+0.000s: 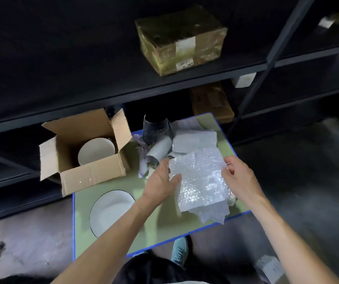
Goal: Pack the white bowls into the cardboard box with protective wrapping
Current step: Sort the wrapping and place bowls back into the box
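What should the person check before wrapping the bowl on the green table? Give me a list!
1. Bubble wrap sheet is gripped at its edges by the left hand and the right hand: ok.
2. Unwrapped bowl sits free on the green table: ok.
3. Cardboard box has its flaps open: ok.
4. Bowl in the box has wrap over it: not ok, none shows.
5. There is room in the box for a second bowl: cannot tell.
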### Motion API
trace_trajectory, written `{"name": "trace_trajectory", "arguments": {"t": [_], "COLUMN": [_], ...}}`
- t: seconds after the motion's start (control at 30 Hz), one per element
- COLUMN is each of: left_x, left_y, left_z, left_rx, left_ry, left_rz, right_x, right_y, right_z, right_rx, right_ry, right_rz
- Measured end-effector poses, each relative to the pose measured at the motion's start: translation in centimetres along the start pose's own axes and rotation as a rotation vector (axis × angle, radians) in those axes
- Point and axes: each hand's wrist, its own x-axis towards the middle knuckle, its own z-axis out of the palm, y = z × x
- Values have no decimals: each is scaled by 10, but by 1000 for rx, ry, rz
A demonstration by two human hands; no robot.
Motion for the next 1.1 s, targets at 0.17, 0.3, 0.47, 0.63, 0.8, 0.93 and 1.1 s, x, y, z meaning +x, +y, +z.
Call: {"name": "trace_trajectory", "arguments": {"t": [0.17, 0.3, 0.47, 0.63, 0.8, 0.93, 1.1], "left_x": [-16, -36, -66, -88, -103, -103, -98], "left_y": [-7, -23, -42, -83, -126, -139, -144], "left_z": [-24, -44, -71, -91, -94, -94, -97], "left_rx": [-158, -226, -343, -71, 162, 264, 324], "left_ry": [76, 184, 247, 348, 318, 260, 200], "left_rz": [-44, -35, -58, -118, -165, -219, -222], "right_x": [-4, -11, -17, -18, -26, -36, -49], "right_y": [-32, -56, -76, -92, -96, -95, -94], "right_z": [11, 30, 63, 89, 99, 104, 108], "right_rx": [73, 175, 159, 34, -12, 5, 39], "right_ry": [-67, -237, -372, -334, -326, -304, -259], "right_rz": [-87, -62, -33, -61, -72, -49, -22]}}
